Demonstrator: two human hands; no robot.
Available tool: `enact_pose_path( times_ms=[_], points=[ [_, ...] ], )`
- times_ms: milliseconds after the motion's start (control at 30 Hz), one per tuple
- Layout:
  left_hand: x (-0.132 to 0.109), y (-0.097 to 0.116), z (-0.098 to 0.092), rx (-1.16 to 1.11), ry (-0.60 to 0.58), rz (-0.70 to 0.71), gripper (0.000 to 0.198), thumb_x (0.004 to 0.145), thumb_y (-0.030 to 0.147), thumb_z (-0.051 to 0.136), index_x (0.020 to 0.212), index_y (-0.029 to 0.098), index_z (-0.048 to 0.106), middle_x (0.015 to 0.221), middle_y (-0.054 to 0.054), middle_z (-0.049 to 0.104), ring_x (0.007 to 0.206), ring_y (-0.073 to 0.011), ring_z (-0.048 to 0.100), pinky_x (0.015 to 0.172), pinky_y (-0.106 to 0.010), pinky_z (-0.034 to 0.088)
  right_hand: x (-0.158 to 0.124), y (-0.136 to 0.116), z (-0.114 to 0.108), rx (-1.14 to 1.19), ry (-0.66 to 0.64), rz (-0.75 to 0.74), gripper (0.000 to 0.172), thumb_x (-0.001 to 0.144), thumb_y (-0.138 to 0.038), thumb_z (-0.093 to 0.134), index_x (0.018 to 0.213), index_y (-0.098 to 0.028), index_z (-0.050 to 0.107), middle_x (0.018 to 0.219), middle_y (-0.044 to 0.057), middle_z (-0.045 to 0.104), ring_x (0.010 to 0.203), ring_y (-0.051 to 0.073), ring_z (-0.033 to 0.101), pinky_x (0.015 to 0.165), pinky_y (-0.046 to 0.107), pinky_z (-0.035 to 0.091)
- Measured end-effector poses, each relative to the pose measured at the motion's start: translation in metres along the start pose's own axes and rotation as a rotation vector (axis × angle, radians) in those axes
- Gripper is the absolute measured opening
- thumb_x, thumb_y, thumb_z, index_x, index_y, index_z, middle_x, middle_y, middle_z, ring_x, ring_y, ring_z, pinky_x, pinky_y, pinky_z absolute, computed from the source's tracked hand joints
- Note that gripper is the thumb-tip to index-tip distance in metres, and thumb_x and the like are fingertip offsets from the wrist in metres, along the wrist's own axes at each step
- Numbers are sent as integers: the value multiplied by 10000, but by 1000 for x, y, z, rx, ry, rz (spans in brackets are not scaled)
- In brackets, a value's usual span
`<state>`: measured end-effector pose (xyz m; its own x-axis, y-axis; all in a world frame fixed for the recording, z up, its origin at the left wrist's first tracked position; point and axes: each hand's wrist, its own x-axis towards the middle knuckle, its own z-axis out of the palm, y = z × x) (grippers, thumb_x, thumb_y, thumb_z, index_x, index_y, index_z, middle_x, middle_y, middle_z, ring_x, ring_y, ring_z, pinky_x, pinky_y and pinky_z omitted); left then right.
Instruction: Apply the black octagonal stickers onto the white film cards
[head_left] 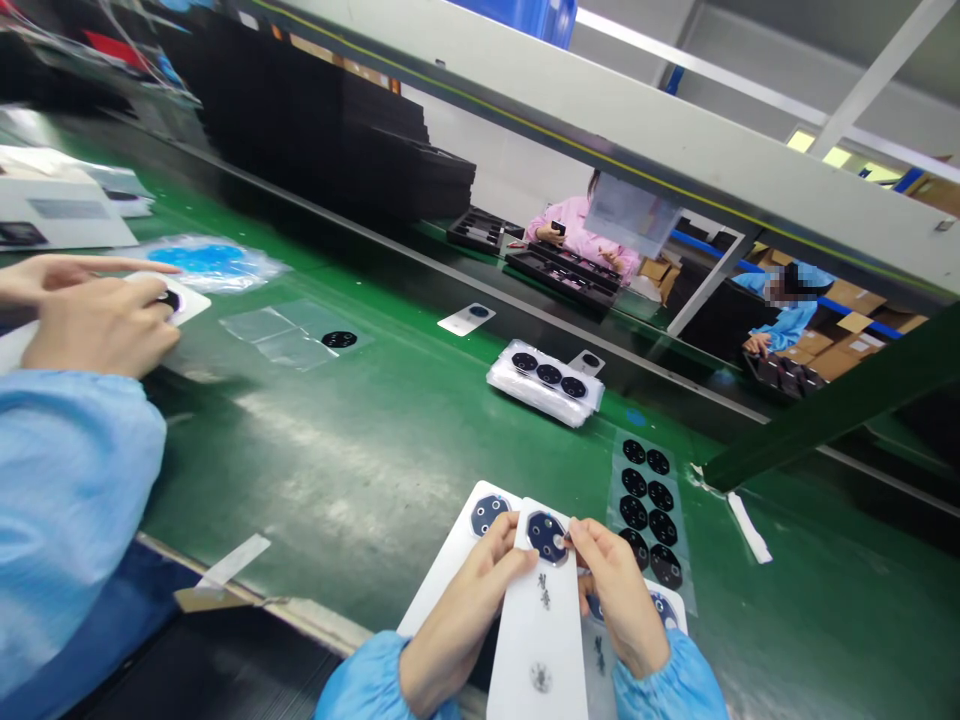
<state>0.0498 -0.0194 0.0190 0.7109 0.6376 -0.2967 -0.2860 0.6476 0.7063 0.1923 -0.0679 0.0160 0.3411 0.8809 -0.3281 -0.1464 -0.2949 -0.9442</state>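
My left hand [466, 610] grips the left edge of a white phone back cover [541, 620] near its dark round camera ring [547, 535]. My right hand [619, 600] pinches at the right rim of that ring with thumb and forefinger; what it pinches is too small to name. Another white cover [457, 555] lies under and to the left, and a third shows under my right hand. A clear sheet with several black round stickers [649, 505] lies just beyond my right hand.
A co-worker's hands [97, 315] in blue sleeves work on a white cover at the left. A stack of white covers [546, 383] lies mid-belt on the green conveyor [360, 450], with clear film [296, 335] and a single cover [466, 319]. Other people sit beyond the rail.
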Motion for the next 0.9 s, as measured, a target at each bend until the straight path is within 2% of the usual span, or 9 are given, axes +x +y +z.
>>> enact_pose_path(
  times_ms=[233, 567, 900],
  points=[
    [1, -1, 0, -21, 8, -5, 372, 725, 306, 646, 1042, 196, 485, 887, -59, 701, 540, -155, 642, 556, -265, 462, -1, -3, 2, 6, 7, 1, 500, 685, -632, 656, 665, -155, 509, 533, -70, 437, 373, 38, 409, 291, 130, 306],
    [-3, 4, 5, -70, 35, -9, 290, 743, 231, 616, 1006, 185, 502, 935, -77, 696, 775, -199, 674, 639, -262, 469, 0, -1, 1, 12, -3, 5, 492, 696, -621, 655, 664, -156, 497, 532, -71, 440, 363, 33, 403, 288, 128, 295],
    [1, 0, 2, 3, 28, 5, 332, 726, 300, 643, 1015, 204, 512, 966, -57, 684, 744, -190, 672, 630, -264, 472, 0, -1, 0, 23, -13, 7, 488, 701, -616, 655, 682, -151, 509, 548, -62, 456, 384, 39, 418, 291, 126, 298]
  ],
)
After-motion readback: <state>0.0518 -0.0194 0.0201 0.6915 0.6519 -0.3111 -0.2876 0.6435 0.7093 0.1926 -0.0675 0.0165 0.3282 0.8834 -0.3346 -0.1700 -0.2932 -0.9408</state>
